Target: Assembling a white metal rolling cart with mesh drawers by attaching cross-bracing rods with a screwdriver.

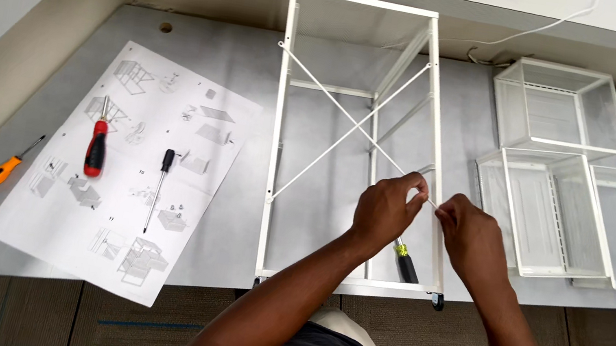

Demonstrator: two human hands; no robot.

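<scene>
So the white metal rack frame is lying flat in the middle of the grey table, with two thin cross braces making an X across it. Both hands are at the lower right end of one brace, around 4 o'clock from the frame's centre, right against the frame's right rail. The left hand has its fingers pinched shut on the tip of that rod, and the right hand is just beside it with fingers curled tight on the same spot, almost touching the left. Can't tell if there's a screw in there, too small. A screwdriver with a black and yellow handle lies just under the left wrist. Out at 9 o'clock there's the instruction sheet with a red-handled screwdriver and a slim black one lying on it, then an orange screwdriver further left. At 3 o'clock sit three white wire baskets, well apart from the hands.
</scene>
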